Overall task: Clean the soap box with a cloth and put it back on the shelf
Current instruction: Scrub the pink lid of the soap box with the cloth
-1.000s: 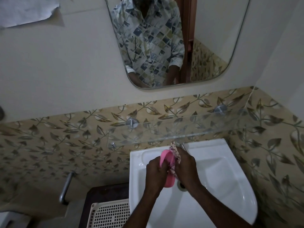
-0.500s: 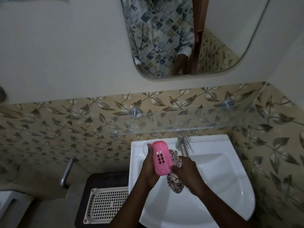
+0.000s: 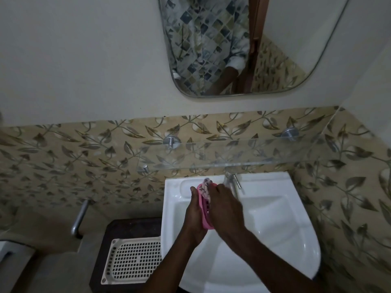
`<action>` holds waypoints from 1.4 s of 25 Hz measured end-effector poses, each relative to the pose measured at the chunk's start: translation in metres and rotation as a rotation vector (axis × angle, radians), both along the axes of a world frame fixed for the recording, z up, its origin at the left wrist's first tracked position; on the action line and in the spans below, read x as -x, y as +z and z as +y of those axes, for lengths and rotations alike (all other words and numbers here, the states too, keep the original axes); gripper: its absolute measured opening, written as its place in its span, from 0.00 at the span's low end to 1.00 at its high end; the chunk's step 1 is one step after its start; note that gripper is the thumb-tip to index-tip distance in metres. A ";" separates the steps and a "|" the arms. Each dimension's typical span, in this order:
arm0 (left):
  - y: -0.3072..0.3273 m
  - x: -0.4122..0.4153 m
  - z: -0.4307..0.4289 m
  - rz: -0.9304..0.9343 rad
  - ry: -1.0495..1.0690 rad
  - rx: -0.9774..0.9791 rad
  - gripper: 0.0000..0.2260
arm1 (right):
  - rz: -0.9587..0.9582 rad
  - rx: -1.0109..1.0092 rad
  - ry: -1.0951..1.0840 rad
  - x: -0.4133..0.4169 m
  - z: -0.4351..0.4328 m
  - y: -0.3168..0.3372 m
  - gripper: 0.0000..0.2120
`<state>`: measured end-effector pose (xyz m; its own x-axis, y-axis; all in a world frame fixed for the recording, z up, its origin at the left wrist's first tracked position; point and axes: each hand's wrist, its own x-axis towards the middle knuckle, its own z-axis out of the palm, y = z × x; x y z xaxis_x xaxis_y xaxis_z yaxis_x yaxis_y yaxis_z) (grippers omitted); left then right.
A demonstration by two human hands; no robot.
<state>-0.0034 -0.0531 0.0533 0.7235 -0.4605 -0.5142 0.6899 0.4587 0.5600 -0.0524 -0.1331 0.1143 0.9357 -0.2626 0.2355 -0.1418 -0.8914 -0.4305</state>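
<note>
Over the white sink (image 3: 275,218), my left hand (image 3: 195,214) holds the pink soap box (image 3: 204,212) on edge, gripping it from the left. My right hand (image 3: 224,208) presses a patterned cloth (image 3: 206,187) against the box's right face; the cloth's end sticks out above the box. Most of the box is hidden between the two hands. A glass shelf (image 3: 243,155) is fixed to the leaf-patterned tiles just above the sink, with nothing on it.
A chrome tap (image 3: 231,180) stands at the sink's back, right behind my right hand. A mirror (image 3: 243,45) hangs above the shelf. Left of the sink is a dark stand carrying a white perforated tray (image 3: 133,261), and a metal pipe (image 3: 79,216) juts from the wall.
The box has turned from facing me to edge-on. My right hand has moved the cloth from below the box up onto its right face.
</note>
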 end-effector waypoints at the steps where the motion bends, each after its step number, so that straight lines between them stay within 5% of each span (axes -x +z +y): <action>1: 0.002 0.000 -0.002 0.001 0.027 -0.025 0.30 | 0.049 -0.083 0.006 -0.001 0.009 -0.003 0.15; 4: 0.003 -0.008 0.010 0.085 -0.015 0.015 0.36 | 0.016 -0.185 0.343 0.010 -0.010 -0.013 0.18; 7: -0.003 -0.011 0.020 0.124 -0.129 -0.046 0.38 | 0.027 0.074 0.893 0.019 -0.054 -0.004 0.20; 8: -0.004 -0.009 0.020 0.112 -0.142 -0.071 0.37 | 0.083 0.170 0.928 0.013 -0.065 0.004 0.19; 12: 0.003 -0.015 0.013 0.053 -0.106 -0.016 0.33 | -0.031 0.377 0.422 -0.006 -0.062 0.015 0.12; 15: 0.005 -0.026 0.005 0.074 -0.042 -0.097 0.36 | 0.162 0.554 0.434 0.008 -0.023 0.000 0.11; 18: -0.003 -0.017 -0.001 -0.006 -0.024 -0.265 0.38 | 0.394 0.156 0.391 0.008 -0.026 0.001 0.09; 20: -0.012 -0.010 -0.002 -0.057 -0.032 -0.326 0.40 | 0.487 -0.368 0.346 0.002 -0.041 0.000 0.03; 23: -0.006 -0.017 0.001 -0.066 -0.039 -0.198 0.40 | 0.462 -1.316 0.050 -0.003 -0.055 0.001 0.07; 25: 0.003 -0.023 0.007 -0.032 -0.047 -0.040 0.35 | 0.319 -1.607 -0.114 -0.002 -0.073 -0.005 0.11; 29: -0.008 -0.020 0.022 -0.094 -0.054 -0.054 0.36 | 0.153 -1.592 -0.276 0.012 -0.108 -0.018 0.12; 32: -0.004 -0.012 0.008 -0.309 0.035 -0.442 0.29 | 0.160 -1.529 -0.280 0.028 -0.097 -0.029 0.11; 35: 0.007 0.004 -0.019 -0.474 -0.189 -0.727 0.25 | 0.146 -1.513 -0.157 0.034 -0.059 -0.033 0.10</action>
